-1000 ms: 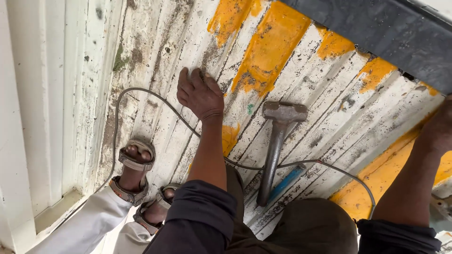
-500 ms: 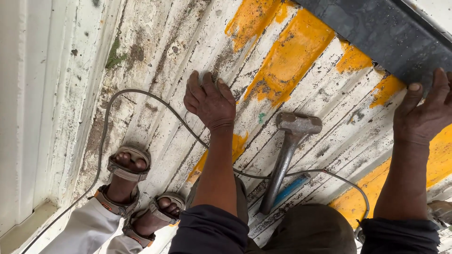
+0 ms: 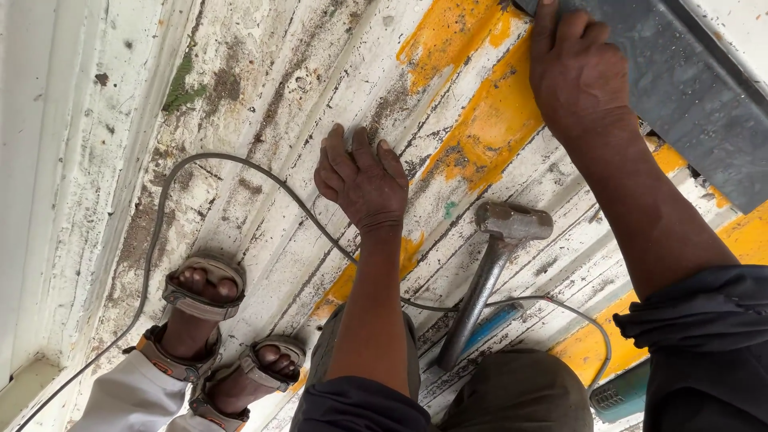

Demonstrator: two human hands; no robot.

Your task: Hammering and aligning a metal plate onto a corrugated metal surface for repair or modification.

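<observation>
Left hand (image 3: 360, 180) flat, fingers spread, on the ribbed white-and-yellow painted metal floor (image 3: 264, 96). Right hand (image 3: 580, 68) pressed open on the grey metal sheet (image 3: 696, 88). Steel-headed hammer (image 3: 488, 272) between.

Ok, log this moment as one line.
left hand: flat on ribbed painted floor | right hand: on grey metal sheet | hammer: lying between arms, untouched
</observation>
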